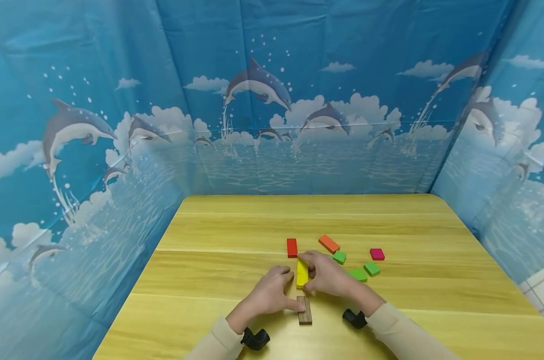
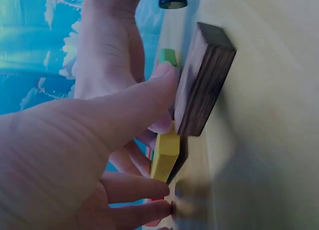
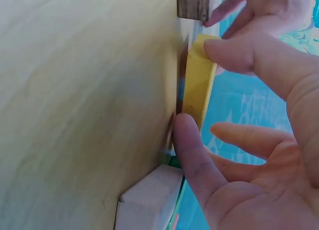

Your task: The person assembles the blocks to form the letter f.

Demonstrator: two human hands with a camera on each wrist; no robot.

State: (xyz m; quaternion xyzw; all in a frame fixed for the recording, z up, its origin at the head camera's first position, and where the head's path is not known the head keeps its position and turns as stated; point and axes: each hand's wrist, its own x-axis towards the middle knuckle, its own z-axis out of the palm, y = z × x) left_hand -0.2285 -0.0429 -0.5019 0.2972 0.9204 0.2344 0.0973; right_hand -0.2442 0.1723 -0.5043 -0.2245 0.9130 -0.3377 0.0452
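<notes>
In the head view a yellow block (image 1: 302,273) is pinched lengthwise by my right hand (image 1: 329,274), the thumb at its near end and fingers at its far end. The right wrist view shows that block (image 3: 199,80) with a narrow gap between it and the table. My left hand (image 1: 272,292) has its thumb on a dark brown wooden block (image 1: 305,311) nearer to me. Its other fingers reach loosely forward, left of the yellow block. In the left wrist view the thumb lies against one face of the brown block (image 2: 205,80).
Beyond the hands lie a red block (image 1: 292,248) and an orange block (image 1: 329,243). To the right are a magenta block (image 1: 377,254) and green blocks (image 1: 372,269), one partly behind the right hand. A blue dolphin curtain (image 1: 263,150) borders the wooden table (image 1: 200,230).
</notes>
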